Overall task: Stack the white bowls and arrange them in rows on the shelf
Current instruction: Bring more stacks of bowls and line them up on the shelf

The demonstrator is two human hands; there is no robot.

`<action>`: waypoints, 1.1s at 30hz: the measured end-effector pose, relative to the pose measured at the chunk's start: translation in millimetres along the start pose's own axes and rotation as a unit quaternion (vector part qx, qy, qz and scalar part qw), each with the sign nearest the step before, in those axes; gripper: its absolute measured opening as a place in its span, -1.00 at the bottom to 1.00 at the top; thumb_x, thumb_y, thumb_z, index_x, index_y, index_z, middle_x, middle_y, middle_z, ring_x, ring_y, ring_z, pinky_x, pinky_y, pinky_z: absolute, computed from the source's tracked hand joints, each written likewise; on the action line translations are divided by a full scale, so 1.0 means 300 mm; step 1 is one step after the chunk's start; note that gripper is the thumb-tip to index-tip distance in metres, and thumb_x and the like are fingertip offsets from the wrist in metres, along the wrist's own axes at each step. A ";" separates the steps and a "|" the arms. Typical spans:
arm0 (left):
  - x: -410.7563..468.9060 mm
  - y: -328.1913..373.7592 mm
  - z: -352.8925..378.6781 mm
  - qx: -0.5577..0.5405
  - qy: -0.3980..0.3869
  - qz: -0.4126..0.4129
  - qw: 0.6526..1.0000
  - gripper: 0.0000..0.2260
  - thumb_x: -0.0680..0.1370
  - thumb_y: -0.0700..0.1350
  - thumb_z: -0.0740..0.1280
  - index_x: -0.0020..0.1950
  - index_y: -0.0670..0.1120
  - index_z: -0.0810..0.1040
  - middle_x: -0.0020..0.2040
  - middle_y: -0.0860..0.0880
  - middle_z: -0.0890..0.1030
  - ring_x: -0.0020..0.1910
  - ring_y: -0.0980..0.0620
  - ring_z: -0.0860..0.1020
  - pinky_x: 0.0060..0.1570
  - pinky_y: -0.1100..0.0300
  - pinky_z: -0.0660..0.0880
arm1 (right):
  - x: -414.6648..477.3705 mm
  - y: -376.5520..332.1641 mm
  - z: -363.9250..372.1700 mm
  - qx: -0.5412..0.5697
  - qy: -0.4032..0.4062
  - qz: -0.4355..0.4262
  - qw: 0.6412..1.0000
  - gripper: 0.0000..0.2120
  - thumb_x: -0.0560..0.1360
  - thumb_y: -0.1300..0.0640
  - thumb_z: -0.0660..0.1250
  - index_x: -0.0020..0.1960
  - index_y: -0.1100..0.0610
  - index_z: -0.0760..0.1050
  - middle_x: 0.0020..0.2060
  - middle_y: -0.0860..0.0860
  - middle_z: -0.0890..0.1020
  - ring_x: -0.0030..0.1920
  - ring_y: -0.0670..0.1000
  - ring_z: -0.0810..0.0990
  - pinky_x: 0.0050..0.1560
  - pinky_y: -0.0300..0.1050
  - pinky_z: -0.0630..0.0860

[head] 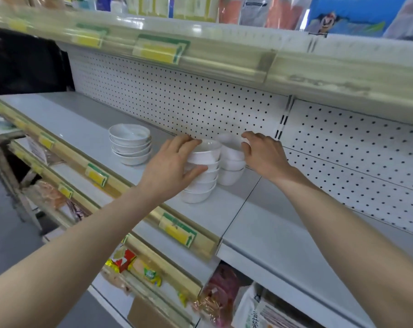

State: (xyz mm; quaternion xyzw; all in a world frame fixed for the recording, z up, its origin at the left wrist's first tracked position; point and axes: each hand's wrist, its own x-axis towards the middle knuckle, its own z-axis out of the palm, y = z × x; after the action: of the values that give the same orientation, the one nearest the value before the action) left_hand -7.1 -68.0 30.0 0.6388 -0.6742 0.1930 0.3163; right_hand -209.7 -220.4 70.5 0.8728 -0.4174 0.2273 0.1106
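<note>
Three stacks of white bowls stand on the grey shelf. The left stack stands apart by itself. My left hand grips the front stack from its left side, fingers over the top bowl's rim and thumb on the lower bowls. My right hand holds the top of the back stack, which stands right behind the front one against the pegboard. The two stacks touch or nearly touch.
A white pegboard backs the shelf. An upper shelf with price tags overhangs closely. A gold price rail runs along the shelf's front edge. Packaged snacks fill the lower shelves. The shelf continues to the right.
</note>
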 end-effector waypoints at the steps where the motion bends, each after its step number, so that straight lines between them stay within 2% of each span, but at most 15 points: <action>1: -0.005 0.009 0.005 0.002 -0.001 -0.003 1.000 -0.43 0.55 0.23 0.22 0.42 -0.13 0.41 0.31 -0.12 0.45 0.24 -0.15 0.46 0.21 -0.01 0.46 | -0.005 0.008 0.000 0.008 -0.002 0.003 1.000 -0.64 0.63 0.06 0.08 0.38 0.08 0.40 0.14 0.14 0.62 0.09 0.22 0.59 0.12 0.08 0.45; 4: -0.013 0.026 0.014 0.012 -0.002 -0.015 1.000 -0.40 0.53 0.23 0.23 0.43 -0.13 0.39 0.32 -0.14 0.44 0.24 -0.17 0.46 0.21 -0.06 0.46 | -0.005 0.021 0.003 0.046 0.004 -0.003 0.999 -0.66 0.64 0.06 0.08 0.36 0.07 0.42 0.13 0.12 0.63 0.10 0.21 0.59 0.13 0.08 0.47; 6: -0.016 0.036 0.022 0.010 0.010 -0.044 0.999 -0.36 0.50 0.22 0.30 0.45 -0.14 0.35 0.34 -0.15 0.42 0.27 -0.18 0.44 0.26 -0.05 0.43 | 0.010 0.009 -0.007 0.083 0.009 -0.018 0.996 -0.69 0.64 0.07 0.07 0.29 0.07 0.46 0.06 0.10 0.65 0.05 0.20 0.60 0.10 0.07 0.49; 9: -0.034 0.067 0.042 -0.047 0.037 -0.124 0.991 -0.20 0.41 0.12 0.50 0.50 -0.19 0.26 0.42 -0.17 0.35 0.39 -0.14 0.35 0.39 0.11 0.28 | 0.038 -0.043 -0.030 0.137 -0.005 -0.040 0.990 -0.72 0.63 0.10 0.03 0.10 0.11 0.50 -0.14 0.09 0.65 -0.10 0.21 0.58 -0.06 -0.01 0.48; 11: -0.056 0.078 0.065 -0.092 0.037 -0.202 0.974 -0.08 0.36 0.10 0.55 0.54 -0.19 0.16 0.49 -0.16 0.27 0.47 -0.09 0.26 0.41 0.21 0.16 | 0.063 -0.094 -0.034 0.157 -0.032 -0.025 0.987 -0.68 0.62 0.04 0.01 -0.08 0.14 0.48 -0.21 0.10 0.60 -0.15 0.20 0.52 -0.14 -0.02 0.40; 12: -0.068 0.077 0.076 -0.122 0.027 -0.250 0.960 -0.01 0.33 0.15 0.56 0.56 -0.18 0.10 0.52 -0.13 0.24 0.49 -0.07 0.24 0.44 0.18 0.17 | 0.079 -0.118 -0.028 0.156 -0.045 -0.011 0.987 -0.64 0.61 -0.01 0.01 -0.18 0.14 0.43 -0.23 0.10 0.56 -0.14 0.19 0.50 -0.12 -0.01 0.39; 14: -0.088 0.061 0.091 -0.187 0.006 -0.337 0.923 0.12 0.24 0.31 0.53 0.58 -0.08 0.00 0.54 -0.06 0.23 0.48 -0.04 0.28 0.45 -0.02 0.28 | 0.111 -0.158 -0.014 0.141 -0.065 0.013 0.988 -0.57 0.60 -0.13 0.01 -0.26 0.13 0.38 -0.22 0.11 0.52 -0.11 0.17 0.49 -0.03 0.03 0.42; 16: -0.102 0.052 0.092 -0.215 -0.027 -0.368 0.904 0.17 0.17 0.39 0.51 0.58 0.00 0.00 0.51 -0.02 0.30 0.43 -0.01 0.36 0.37 -0.06 0.38 | 0.135 -0.178 -0.001 0.141 -0.076 0.026 0.987 -0.53 0.59 -0.19 0.00 -0.29 0.11 0.38 -0.23 0.10 0.51 -0.11 0.16 0.50 -0.01 0.03 0.45; 19: -0.115 0.055 0.109 -0.226 -0.094 -0.359 0.901 0.01 0.23 0.25 0.57 0.53 0.00 0.13 0.40 0.09 0.40 0.33 0.07 0.41 0.24 0.15 0.38 | 0.134 -0.178 0.007 0.166 -0.055 0.016 0.984 -0.55 0.60 -0.13 0.02 -0.35 0.08 0.35 -0.24 0.10 0.52 -0.06 0.16 0.49 0.02 0.05 0.45; 22: -0.119 0.053 0.143 -0.231 -0.119 -0.362 0.895 -0.05 0.27 0.16 0.59 0.51 0.03 0.15 0.38 0.07 0.42 0.35 0.02 0.41 0.17 0.18 0.37 | 0.119 -0.169 0.007 0.138 -0.014 -0.008 0.990 -0.58 0.61 -0.12 0.05 -0.16 0.09 0.55 -0.10 0.10 0.59 0.09 0.19 0.45 0.12 0.09 0.44; 25: -0.108 0.035 0.155 -0.246 -0.119 -0.358 0.893 -0.03 0.25 0.13 0.62 0.50 0.02 0.14 0.36 0.08 0.42 0.32 0.05 0.42 0.15 0.21 0.35 | 0.104 -0.163 0.015 0.130 -0.014 -0.015 0.991 -0.57 0.58 -0.13 0.06 -0.35 0.06 0.41 -0.32 0.05 0.57 -0.10 0.17 0.52 0.05 0.04 0.48; 26: -0.102 0.026 0.154 -0.248 -0.127 -0.353 0.893 -0.01 0.22 0.14 0.62 0.50 0.02 0.14 0.35 0.08 0.42 0.30 0.06 0.42 0.15 0.20 0.36 | 0.099 -0.163 0.020 0.143 -0.029 -0.005 0.989 -0.54 0.57 -0.14 0.07 -0.40 0.08 0.37 -0.37 0.04 0.57 -0.17 0.17 0.54 0.01 0.02 0.51; 29: -0.086 -0.015 0.147 -0.255 -0.153 -0.329 0.896 0.11 0.08 0.26 0.58 0.50 0.02 0.12 0.37 0.09 0.41 0.33 0.05 0.42 0.26 0.10 0.40 | 0.089 -0.164 0.021 0.191 -0.091 0.048 0.976 -0.54 0.52 -0.15 0.10 -0.37 0.13 0.49 -0.39 0.03 0.65 -0.25 0.11 0.59 -0.08 -0.07 0.56; 31: -0.077 -0.046 0.143 -0.254 -0.172 -0.305 0.902 0.10 0.06 0.26 0.58 0.48 0.03 0.14 0.35 0.10 0.42 0.31 0.07 0.43 0.25 0.09 0.42 | 0.084 -0.171 0.008 0.207 -0.157 0.081 0.962 -0.66 0.52 -0.05 0.17 -0.31 0.14 0.48 -0.44 0.00 0.65 -0.29 0.02 0.58 -0.19 -0.17 0.52; 33: -0.064 -0.071 0.138 -0.252 -0.183 -0.280 0.908 -0.01 0.13 0.17 0.62 0.43 0.05 0.20 0.28 0.12 0.46 0.24 0.09 0.46 0.13 0.16 0.43 | 0.082 -0.184 -0.012 0.238 -0.212 0.115 0.941 -0.78 0.48 0.06 0.20 -0.23 0.14 0.50 -0.39 0.04 0.70 -0.30 0.00 0.64 -0.22 -0.21 0.49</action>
State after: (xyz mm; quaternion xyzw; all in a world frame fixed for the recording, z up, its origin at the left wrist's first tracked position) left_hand 6.0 -83.7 -16.1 0.7244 -0.5398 -0.2000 0.3794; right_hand -154.1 -201.1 85.4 0.8476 -0.4628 0.1404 -0.2183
